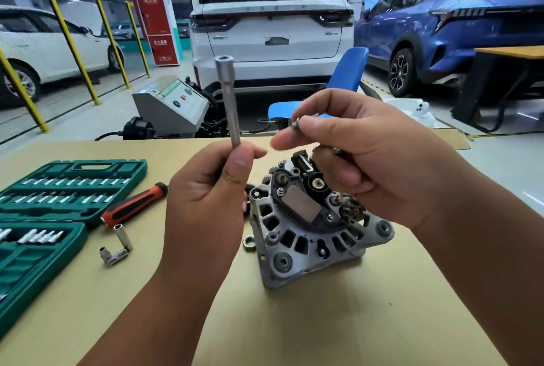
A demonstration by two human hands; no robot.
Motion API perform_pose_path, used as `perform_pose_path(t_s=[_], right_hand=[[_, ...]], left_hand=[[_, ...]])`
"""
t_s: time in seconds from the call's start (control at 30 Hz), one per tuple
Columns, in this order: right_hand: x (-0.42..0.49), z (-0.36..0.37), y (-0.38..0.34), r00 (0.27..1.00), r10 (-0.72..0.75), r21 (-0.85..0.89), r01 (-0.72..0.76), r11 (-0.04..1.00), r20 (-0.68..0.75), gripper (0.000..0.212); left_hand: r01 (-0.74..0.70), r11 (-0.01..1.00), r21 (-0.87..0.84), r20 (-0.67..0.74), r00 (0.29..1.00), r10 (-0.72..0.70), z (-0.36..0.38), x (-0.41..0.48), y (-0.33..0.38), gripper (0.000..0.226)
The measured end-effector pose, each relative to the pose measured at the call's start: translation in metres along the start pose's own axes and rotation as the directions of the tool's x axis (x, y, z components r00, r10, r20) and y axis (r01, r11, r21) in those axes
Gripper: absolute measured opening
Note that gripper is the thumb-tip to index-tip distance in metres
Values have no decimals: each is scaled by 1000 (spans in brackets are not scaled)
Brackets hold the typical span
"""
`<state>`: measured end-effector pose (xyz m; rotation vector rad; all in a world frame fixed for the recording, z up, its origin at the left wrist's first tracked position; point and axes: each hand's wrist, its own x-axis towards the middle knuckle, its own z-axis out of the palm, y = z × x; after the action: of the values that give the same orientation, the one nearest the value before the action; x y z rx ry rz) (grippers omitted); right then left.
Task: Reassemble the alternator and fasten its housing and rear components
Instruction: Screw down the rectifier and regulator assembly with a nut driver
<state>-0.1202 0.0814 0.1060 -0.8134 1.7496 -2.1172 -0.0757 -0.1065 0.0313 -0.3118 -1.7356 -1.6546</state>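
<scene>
Silver long socket (228, 100), upright, gripped at its lower end by the left hand (203, 206). Right hand (371, 165), at 3 o'clock, pinches a small fastener (295, 123). Alternator (306, 236) rests on the tan table (368, 321), at 7 o'clock of that hand.

Bright ceiling strip lights, soft shadows, glare on floor, wide-angle bending at edges.
</scene>
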Motion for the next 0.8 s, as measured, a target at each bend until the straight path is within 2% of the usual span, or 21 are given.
perform_pose_path(t_s=[0.17, 0.23, 0.33, 0.47, 0.8], right_hand=[[-2, 10, 5, 999, -47, -182, 45, 982, -5, 21], [-2, 14, 7, 998, -67, -187, 62, 980, -19, 21], [-2, 15, 9, 989, -136, -184, 123, 975, -63, 14], [-1, 16, 12, 971, -215, -290, 177, 941, -104, 4], [1, 14, 12, 983, -141, -277, 103, 955, -119, 9]], left_hand=[[109, 944, -310, 45, 994, -100, 2, 3, 4, 18], [149, 911, -385, 77, 989, -129, 3, 4, 4, 12], [189, 857, -480, 110, 982, -154, 4, 4, 5, 19], [205, 825, -527, 130, 979, -160, 5, 5, 7, 21], [194, 851, -487, 134, 980, -146, 3, 6, 6, 21]])
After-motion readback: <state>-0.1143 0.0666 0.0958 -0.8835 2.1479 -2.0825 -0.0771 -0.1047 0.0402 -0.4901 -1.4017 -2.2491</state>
